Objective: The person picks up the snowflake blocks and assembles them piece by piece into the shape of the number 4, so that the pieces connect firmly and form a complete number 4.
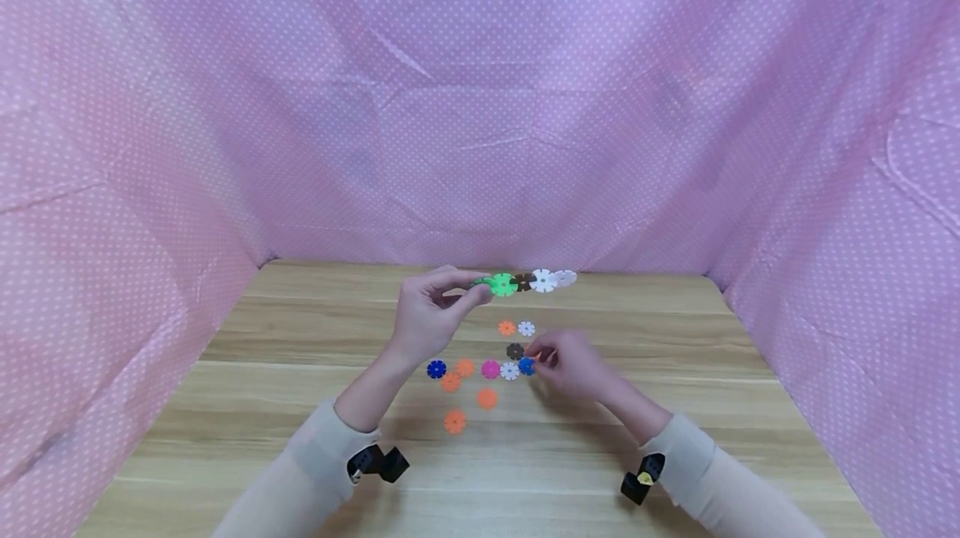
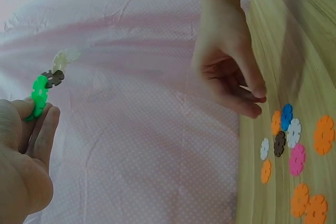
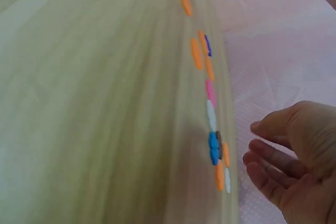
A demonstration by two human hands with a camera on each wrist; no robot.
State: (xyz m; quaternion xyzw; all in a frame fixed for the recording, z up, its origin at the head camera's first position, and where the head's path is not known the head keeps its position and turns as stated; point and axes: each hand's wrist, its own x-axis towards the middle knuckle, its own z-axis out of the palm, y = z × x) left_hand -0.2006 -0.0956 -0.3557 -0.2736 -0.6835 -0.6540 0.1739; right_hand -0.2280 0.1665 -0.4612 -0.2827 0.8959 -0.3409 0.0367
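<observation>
My left hand (image 1: 429, 317) is raised over the table and pinches the green end of a short chain of notched plastic discs. The chain runs right from the green disc (image 1: 503, 285) through a brown disc (image 1: 523, 281) to a white disc (image 1: 543, 281) and a paler one. My right hand (image 1: 573, 365) hovers over the loose discs, thumb and fingers apart and loosely bent, holding nothing in the right wrist view. Nearest it in the head view are a blue disc (image 1: 527, 366), a partly hidden orange disc (image 2: 276, 123) and a dark brown disc (image 1: 514, 351).
More loose discs lie on the wooden table (image 1: 300, 405): a pink one (image 1: 491, 369), white ones (image 1: 510, 371), a dark blue one (image 1: 437, 369) and several orange ones (image 1: 454, 421). Pink dotted cloth (image 1: 480, 122) hangs around the back and sides.
</observation>
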